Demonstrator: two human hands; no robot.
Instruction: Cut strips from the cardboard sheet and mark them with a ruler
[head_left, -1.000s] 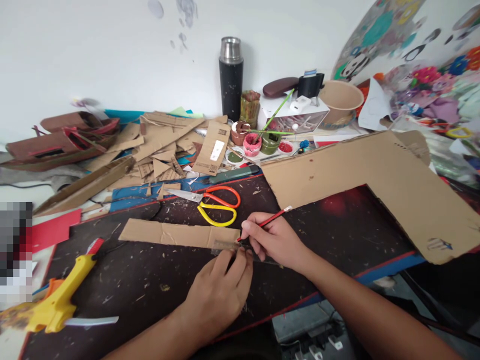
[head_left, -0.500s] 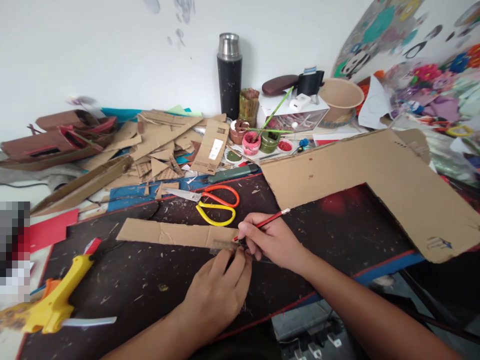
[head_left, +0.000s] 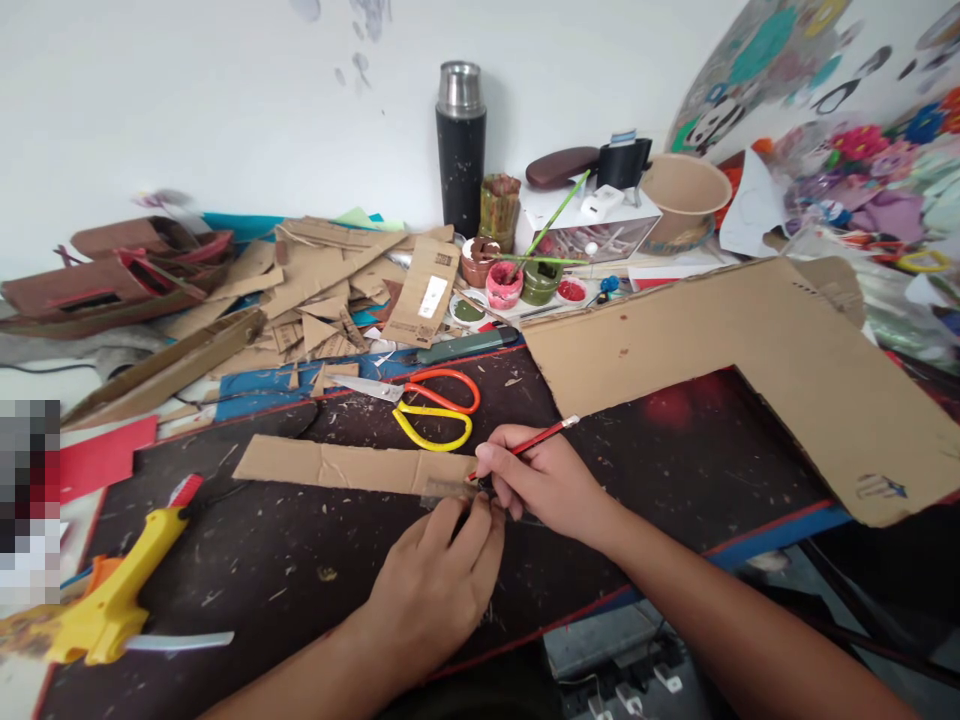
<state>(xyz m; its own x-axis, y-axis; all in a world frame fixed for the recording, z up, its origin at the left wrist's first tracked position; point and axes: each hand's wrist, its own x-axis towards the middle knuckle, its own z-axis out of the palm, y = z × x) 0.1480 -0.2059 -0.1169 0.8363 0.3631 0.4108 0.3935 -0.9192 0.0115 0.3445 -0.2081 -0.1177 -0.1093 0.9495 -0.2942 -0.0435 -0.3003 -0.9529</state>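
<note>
A long cardboard strip [head_left: 360, 468] lies across the dark mat, its right end partly covered by my hands. Over that end rests a clear, flat strip that looks like a ruler [head_left: 442, 489]. With fingers bent and close together, my left hand [head_left: 442, 570] presses down at the ruler's lower edge; the fingertips are partly hidden. A red pencil [head_left: 541, 437] is pinched in my right hand [head_left: 544, 490], its tip down at the strip's right end. Just behind the strip lie scissors [head_left: 427, 405] with one orange and one yellow handle.
At the left is a yellow glue gun [head_left: 124, 590]. Cardboard scraps [head_left: 322, 290] are heaped behind, beside a green utility knife [head_left: 472, 345] and paint pots [head_left: 504, 287]. A black flask [head_left: 460, 160] stands by the wall. A large L-shaped cardboard piece [head_left: 787, 350] covers the right side.
Both hands, the pencil and the cardboard strip stay in practically the same place. Only the camera view has shifted very slightly.
</note>
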